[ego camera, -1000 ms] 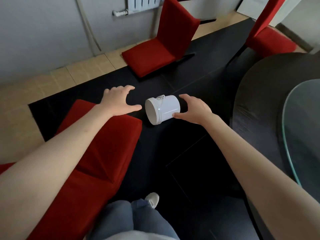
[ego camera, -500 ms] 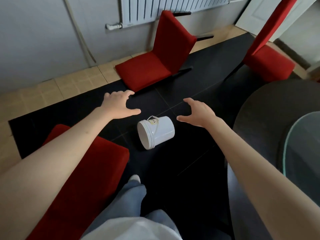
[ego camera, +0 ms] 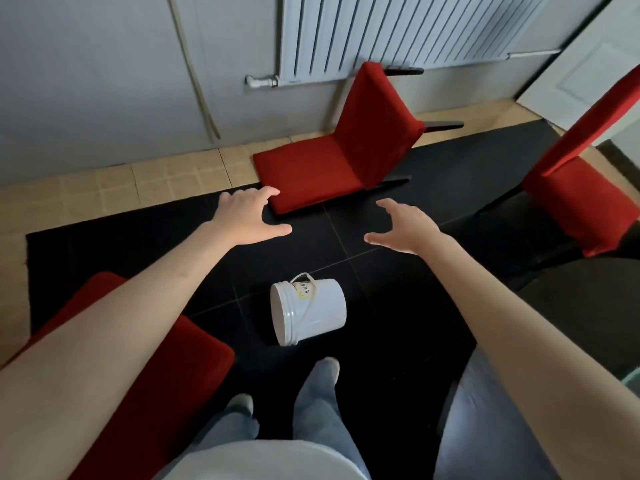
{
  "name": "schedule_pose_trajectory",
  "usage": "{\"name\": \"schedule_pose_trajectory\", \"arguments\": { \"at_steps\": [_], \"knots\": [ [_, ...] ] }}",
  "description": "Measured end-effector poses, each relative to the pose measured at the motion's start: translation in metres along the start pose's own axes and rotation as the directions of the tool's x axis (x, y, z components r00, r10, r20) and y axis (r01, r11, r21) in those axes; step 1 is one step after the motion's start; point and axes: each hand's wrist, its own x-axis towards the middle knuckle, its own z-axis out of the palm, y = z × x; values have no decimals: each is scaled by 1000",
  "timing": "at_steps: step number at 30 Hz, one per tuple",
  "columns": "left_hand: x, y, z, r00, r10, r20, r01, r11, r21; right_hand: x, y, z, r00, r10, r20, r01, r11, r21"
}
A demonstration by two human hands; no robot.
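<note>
White plastic bucket (ego camera: 311, 311) lies on its side, lidded, on the black floor (ego camera: 398, 341) between a person's outstretched arms. Left grip (ego camera: 247, 216) and right grip (ego camera: 405, 226) hover beyond it, spread and empty. It is probably light, stiff and slick-walled, so the thin handle or ribbed rim looks the surest hold.

Place: I'm in a home dining room.
Seats: red padded chairs, a tipped chair (ego camera: 346, 150) lying near the wall and an upright chair (ego camera: 581, 199) near the table.
Table: dark round table (ego camera: 588, 306) on my right.
Wall: white radiator (ego camera: 398, 29), with a door (ego camera: 588, 64) to its right.
Floor: black tiles (ego camera: 450, 174) edged by beige tiles (ego camera: 156, 178).
</note>
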Motion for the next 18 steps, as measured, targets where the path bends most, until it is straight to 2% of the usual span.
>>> {"name": "schedule_pose_trajectory", "arguments": {
  "at_steps": [6, 10, 13, 18],
  "knots": [
    [37, 15, -15, 988, -105, -111, 107, 994, 5, 68, 10, -38, 981, -193, -31, 191, 979, -74],
    [49, 14, -21, 980, -141, -138, 146, 989, 28, 95, 1, -41, 967, -253, -4, 252, 965, -71],
    [60, 4, -27, 980, -137, -147, 143, 989, 31, 107, -6, -42, 967, -252, -20, 251, 967, -47],
    [74, -23, -44, 982, -148, -114, 153, 987, 37, 119, -7, -37, 985, -170, -25, 170, 985, -10]
  ]
}}
